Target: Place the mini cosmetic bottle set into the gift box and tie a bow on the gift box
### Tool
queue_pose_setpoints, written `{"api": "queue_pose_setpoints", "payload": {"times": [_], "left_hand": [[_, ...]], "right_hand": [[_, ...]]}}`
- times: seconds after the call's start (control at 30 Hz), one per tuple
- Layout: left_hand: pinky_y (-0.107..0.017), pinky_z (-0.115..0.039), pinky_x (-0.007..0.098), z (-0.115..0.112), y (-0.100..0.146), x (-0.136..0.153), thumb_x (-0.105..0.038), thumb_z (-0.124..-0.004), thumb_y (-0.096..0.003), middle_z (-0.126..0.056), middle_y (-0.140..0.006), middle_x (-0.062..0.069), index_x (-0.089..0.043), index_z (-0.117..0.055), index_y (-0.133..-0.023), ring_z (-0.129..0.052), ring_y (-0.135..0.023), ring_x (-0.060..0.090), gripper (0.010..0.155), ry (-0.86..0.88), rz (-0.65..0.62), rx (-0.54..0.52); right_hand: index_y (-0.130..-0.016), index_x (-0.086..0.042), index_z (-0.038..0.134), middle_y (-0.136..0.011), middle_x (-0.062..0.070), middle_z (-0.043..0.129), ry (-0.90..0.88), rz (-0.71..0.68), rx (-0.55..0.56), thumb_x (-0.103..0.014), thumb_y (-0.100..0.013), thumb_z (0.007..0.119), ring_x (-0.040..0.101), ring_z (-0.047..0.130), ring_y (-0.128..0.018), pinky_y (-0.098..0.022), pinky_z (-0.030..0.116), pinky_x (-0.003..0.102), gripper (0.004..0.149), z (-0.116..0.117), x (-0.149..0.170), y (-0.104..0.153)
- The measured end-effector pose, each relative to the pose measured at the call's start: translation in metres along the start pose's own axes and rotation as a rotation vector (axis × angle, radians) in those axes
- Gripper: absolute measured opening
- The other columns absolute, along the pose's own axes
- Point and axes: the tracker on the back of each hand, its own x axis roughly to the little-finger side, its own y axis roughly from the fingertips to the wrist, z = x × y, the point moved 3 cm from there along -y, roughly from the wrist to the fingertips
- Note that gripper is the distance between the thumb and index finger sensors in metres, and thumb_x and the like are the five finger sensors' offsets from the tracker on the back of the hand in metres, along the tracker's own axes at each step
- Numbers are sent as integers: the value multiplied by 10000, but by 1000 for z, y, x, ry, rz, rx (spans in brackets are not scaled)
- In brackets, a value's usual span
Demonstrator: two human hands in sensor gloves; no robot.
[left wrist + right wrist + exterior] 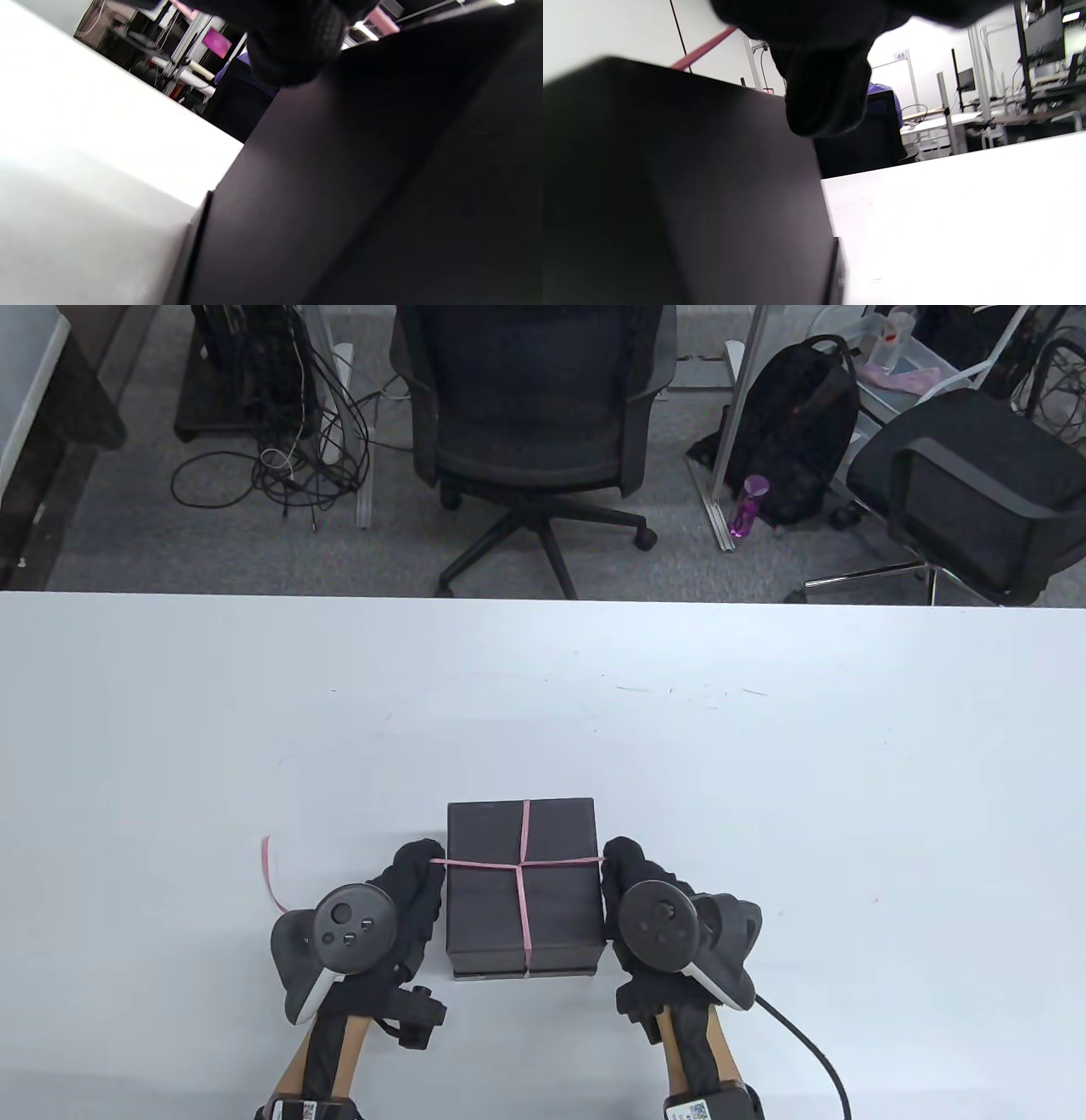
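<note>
On the white table [764, 780], seen from above, a closed black gift box [560, 916] sits near the front edge, and everything else can be placed from it. A thin pink ribbon [519, 865] crosses its lid in both directions, the two bands meeting near the lid's middle. The left hand [399, 908] lies just left of the box, its gloved fingers up against the box's left wall where the crosswise band comes off the lid — whether they pinch the ribbon or only press the wall I cannot tell. The right hand [645, 908] mirrors it at the box's right wall, at the other end of that band; its grip is equally unclear. A loose ribbon end [271, 874] curls on the table left of the left hand. The bottle set is not visible; the lid is on.

From the left wrist, the box's dark wall [339, 190] fills the right of the frame, with a gloved fingertip [292, 46] at its upper edge.

From the right wrist, the box [691, 190] fills the left — a gloved finger [823, 97] hangs beside its top edge, and a strip of ribbon [704, 48] rises beyond it.
</note>
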Motion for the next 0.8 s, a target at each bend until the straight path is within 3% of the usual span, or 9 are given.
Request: {"api": "queue_pose_setpoints", "payload": {"times": [0.1, 0.3, 0.57, 0.8], "left_hand": [[-179, -851, 298, -1, 1, -5, -418, -609, -600, -939, -565, -104, -218, -729, -974, -868, -173, 55, 441, -146, -35, -30], [-177, -850, 297, -16, 2, 0, -423, -602, -590, -932, -552, -118, -232, -728, -967, -863, -167, 53, 441, -284, -65, -20], [-182, -856, 286, -42, 3, 10, -403, -551, -603, -911, -560, -132, -221, -670, -984, -863, -172, 41, 439, -298, -91, -23], [-201, -861, 287, -62, 1, 23, -389, -534, -608, -906, -587, -121, -217, -633, -1001, -870, -189, 43, 440, -212, -21, 58]], "right_hand": [[-927, -28, 736, -557, 152, 963, 123, 8, -38, -240, -599, 599, 77, 870, -145, -113, 833, 270, 414, 4, 1, -2], [-933, -44, 728, -533, 128, 950, 166, 29, -118, -245, -594, 592, 85, 865, -149, -118, 828, 276, 416, 24, 9, -8], [-949, -58, 691, -539, 126, 944, 125, -5, -253, -260, -595, 570, 84, 867, -156, -124, 831, 276, 425, 57, 13, -15], [-983, -23, 638, -592, 154, 932, 40, -38, -365, -217, -599, 560, 91, 876, -184, -154, 843, 292, 437, 89, 19, -16]]}}
